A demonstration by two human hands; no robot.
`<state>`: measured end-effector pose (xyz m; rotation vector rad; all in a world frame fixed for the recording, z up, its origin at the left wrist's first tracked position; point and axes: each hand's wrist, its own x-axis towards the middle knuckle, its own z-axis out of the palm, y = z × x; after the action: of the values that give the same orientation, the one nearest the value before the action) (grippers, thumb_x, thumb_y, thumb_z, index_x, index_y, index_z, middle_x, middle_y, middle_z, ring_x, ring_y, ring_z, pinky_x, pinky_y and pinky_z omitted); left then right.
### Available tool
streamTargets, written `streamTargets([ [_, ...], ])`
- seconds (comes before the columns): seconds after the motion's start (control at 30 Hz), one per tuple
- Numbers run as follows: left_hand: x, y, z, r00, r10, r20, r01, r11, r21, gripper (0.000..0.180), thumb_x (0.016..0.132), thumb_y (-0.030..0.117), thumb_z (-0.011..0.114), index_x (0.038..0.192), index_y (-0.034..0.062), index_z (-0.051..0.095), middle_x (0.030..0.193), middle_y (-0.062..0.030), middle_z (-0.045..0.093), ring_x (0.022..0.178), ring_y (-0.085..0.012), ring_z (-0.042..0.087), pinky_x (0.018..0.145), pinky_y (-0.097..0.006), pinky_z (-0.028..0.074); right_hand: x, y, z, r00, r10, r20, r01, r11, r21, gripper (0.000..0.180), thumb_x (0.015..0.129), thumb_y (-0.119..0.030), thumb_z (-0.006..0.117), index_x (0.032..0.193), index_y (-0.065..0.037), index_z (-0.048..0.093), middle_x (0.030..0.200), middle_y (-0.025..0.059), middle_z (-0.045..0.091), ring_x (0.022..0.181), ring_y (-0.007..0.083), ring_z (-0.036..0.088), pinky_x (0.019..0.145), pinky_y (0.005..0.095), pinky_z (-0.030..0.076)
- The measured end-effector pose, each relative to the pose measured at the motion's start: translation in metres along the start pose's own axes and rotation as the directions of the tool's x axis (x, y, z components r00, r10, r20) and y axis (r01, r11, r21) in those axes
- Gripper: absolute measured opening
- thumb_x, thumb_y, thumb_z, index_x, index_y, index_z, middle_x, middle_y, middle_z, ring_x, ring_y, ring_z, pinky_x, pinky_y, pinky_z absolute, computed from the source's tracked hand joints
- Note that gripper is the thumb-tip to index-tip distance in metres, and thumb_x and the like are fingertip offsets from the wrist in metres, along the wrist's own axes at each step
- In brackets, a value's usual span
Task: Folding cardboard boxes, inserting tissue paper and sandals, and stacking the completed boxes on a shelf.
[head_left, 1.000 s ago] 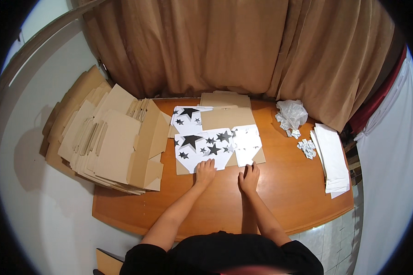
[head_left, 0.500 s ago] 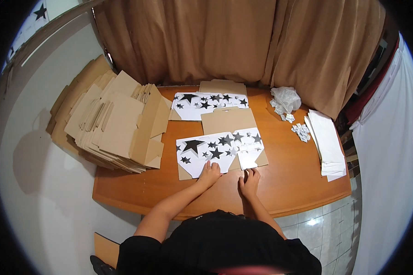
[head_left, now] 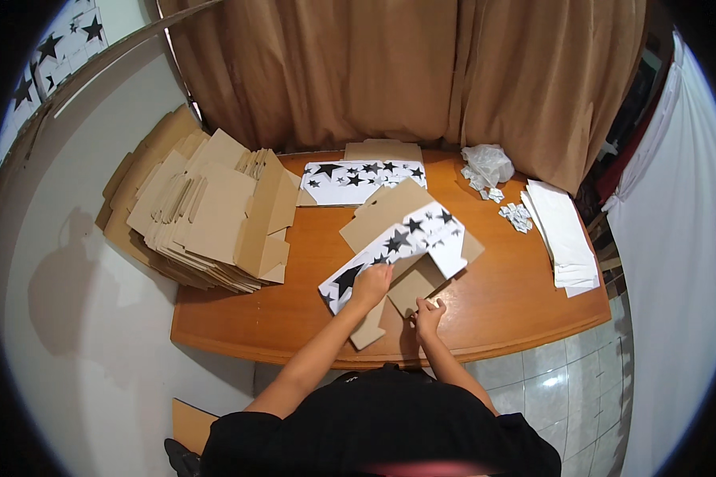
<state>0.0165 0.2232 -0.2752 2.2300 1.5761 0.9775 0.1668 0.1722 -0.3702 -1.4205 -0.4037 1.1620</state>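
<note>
- While you lean over it, the wooden surface (head_left: 525, 302) carries everything, and a brown curtain (head_left: 422, 71) hangs close behind its far edge.
- Your biggest neighbour is the stack of flattened cardboard blanks (head_left: 203, 215), which overhangs the left end of the surface and crowds the space on your left side.
- Under your hands lies the star-printed box blank (head_left: 398, 242), white with black stars on one face and plain brown cardboard on the other, turned at a slant near the front edge, its flaps partly lifted.
- Further back, just before the curtain, a second star-printed blank (head_left: 362, 179) lies flat, well apart from the one you handle.
- To your right, a pile of white sheets (head_left: 565, 234) runs along the right edge.
- Near the far right corner sits a crumpled white bag (head_left: 487, 163), with small paper scraps (head_left: 519, 216) between it and the sheets.
- Your left hand (head_left: 371, 285) is closed on the near edge of the printed face, holding it.
- Your right hand (head_left: 428, 316) pinches a brown flap at the front with narrow fingers.
</note>
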Motion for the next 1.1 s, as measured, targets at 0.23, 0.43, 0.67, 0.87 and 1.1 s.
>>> streamTargets([
  [0.23, -0.001, 0.042, -0.068, 0.962, -0.059, -0.265, -0.036, 0.940, -0.339, 0.027, 0.089, 0.015, 0.044, 0.071, -0.0039, 0.049, 0.067, -0.0235, 0.051, 0.062, -0.0389, 0.052, 0.055, -0.045, 0.038, 0.002, -0.030, -0.015, 0.901, -0.422, 0.102, 0.430, 0.834, -0.345, 0.029, 0.083, -0.010, 0.056, 0.108, 0.001, 0.048, 0.094, 0.0137, 0.057, 0.075, 0.0201, 0.055, 0.063, 0.0318, 0.046],
  [0.43, -0.019, 0.022, -0.098, 0.817, -0.343, -0.464, -0.005, 0.800, -0.601, 0.037, 0.095, 0.022, 0.038, 0.069, -0.0024, 0.049, 0.057, -0.0069, 0.049, 0.053, -0.0142, 0.045, 0.049, -0.031, 0.035, -0.008, -0.115, -0.014, 0.706, -0.708, 0.017, 0.662, 0.652, -0.369, 0.019, 0.082, -0.003, 0.051, 0.098, 0.005, 0.059, 0.082, 0.0153, 0.061, 0.078, 0.0215, 0.058, 0.071, 0.0323, 0.045],
  [0.67, -0.070, 0.000, -0.081, 0.811, -0.494, -0.314, 0.031, 0.572, -0.820, 0.042, 0.092, 0.013, 0.044, 0.127, 0.0013, 0.025, 0.120, -0.0162, 0.042, 0.108, -0.0236, 0.044, 0.095, -0.034, 0.033, -0.061, -0.192, 0.018, 0.449, -0.882, 0.141, 0.853, 0.377, -0.362, 0.025, 0.078, 0.002, 0.052, 0.101, -0.003, 0.061, 0.084, 0.0117, 0.062, 0.076, 0.0228, 0.057, 0.074, 0.0338, 0.044],
  [0.87, -0.106, -0.008, -0.059, 0.724, -0.609, -0.323, 0.340, 0.723, -0.601, 0.070, 0.079, 0.013, 0.063, 0.130, -0.0019, 0.018, 0.125, -0.0251, 0.035, 0.116, -0.0329, 0.038, 0.099, -0.040, 0.028, -0.078, -0.181, 0.031, 0.242, -0.820, 0.518, 0.826, -0.106, -0.553, 0.032, 0.072, 0.001, 0.055, 0.098, -0.014, 0.065, 0.077, 0.0025, 0.060, 0.080, 0.0216, 0.051, 0.095, 0.0407, 0.029],
  [1.1, -0.123, -0.036, -0.075, 0.574, -0.700, -0.424, 0.086, 0.567, -0.819, 0.040, 0.084, 0.012, 0.060, 0.114, -0.0021, 0.037, 0.109, -0.0160, 0.053, 0.093, -0.0215, 0.054, 0.086, -0.032, 0.040, -0.074, -0.190, 0.020, 0.245, -0.725, 0.643, 0.842, -0.170, -0.512, 0.026, 0.073, -0.002, 0.058, 0.093, -0.015, 0.067, 0.078, 0.0027, 0.060, 0.082, 0.0229, 0.051, 0.096, 0.0452, 0.027],
])
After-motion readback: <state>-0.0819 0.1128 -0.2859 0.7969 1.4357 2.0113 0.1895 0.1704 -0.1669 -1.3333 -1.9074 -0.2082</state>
